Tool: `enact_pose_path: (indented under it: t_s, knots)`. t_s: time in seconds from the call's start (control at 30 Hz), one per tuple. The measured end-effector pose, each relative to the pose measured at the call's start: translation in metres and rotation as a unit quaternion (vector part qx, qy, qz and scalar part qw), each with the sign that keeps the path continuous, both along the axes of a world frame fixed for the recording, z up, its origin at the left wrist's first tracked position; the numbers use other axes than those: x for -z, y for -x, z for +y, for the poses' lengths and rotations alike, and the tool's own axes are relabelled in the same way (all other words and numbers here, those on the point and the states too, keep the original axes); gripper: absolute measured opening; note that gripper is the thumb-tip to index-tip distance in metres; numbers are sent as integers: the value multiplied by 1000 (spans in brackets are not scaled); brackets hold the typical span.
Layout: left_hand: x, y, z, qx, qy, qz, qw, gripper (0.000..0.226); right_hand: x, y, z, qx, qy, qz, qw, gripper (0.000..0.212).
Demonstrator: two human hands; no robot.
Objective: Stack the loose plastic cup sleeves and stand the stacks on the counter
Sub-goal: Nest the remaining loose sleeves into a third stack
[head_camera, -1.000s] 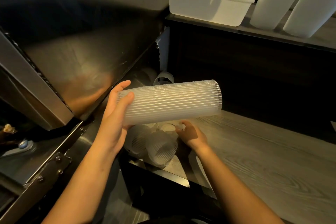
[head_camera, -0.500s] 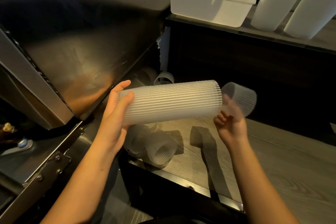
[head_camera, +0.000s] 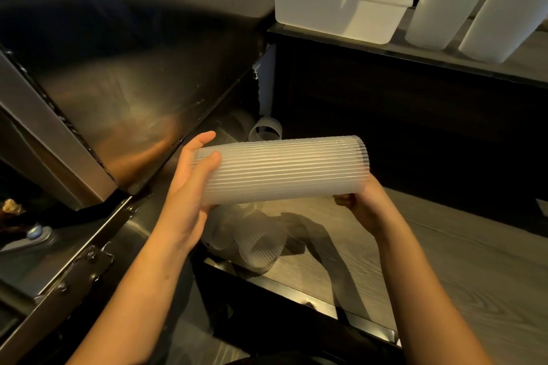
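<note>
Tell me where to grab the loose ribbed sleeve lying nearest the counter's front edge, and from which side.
Probably pinch its near rim. The sleeve lies on its side on the counter, open mouth toward you, so come from the front: fingers inside, thumb on the ribbed wall. Another sleeve crowds its left.

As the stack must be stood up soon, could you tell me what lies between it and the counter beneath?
The head view shows loose sleeves lying on their sides on the counter under the stack.
</note>
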State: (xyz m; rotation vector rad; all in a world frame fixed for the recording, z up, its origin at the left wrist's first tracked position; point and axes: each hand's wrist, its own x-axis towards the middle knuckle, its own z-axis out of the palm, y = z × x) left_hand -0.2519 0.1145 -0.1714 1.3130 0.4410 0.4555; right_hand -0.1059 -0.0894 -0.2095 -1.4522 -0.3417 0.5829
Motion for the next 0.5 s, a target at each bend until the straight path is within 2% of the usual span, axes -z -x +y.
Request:
enact_pose_path:
  t_s: [0.17,0.23,0.3,0.37,0.4,0.47,0.5]
  knots:
    - [0,1,0,-2,8,-1,1000,40,8,10,7,37,-8,-11,999,24]
    - [0,1,0,-6,2,-2,1000,38,24,15,10,60,-22,19,998,23]
    - [0,2,-2,-8,0,-3,1000,35,41,19,10,64,2,50,997,20]
    - [0,2,-2,-12,8,-2,1000,34,53,23,6,19,79,12,997,14]
    - [-1,3,-2,-15,11,-4,1000,32,56,25,4,-37,127,-35,991,18]
    - [-1,2,-2,-22,11,-6,1000,27,59,31,5,-160,195,-120,960,40]
    - [0,2,-2,-25,9,-4,1000,26,60,35,8,-189,220,-146,946,48]
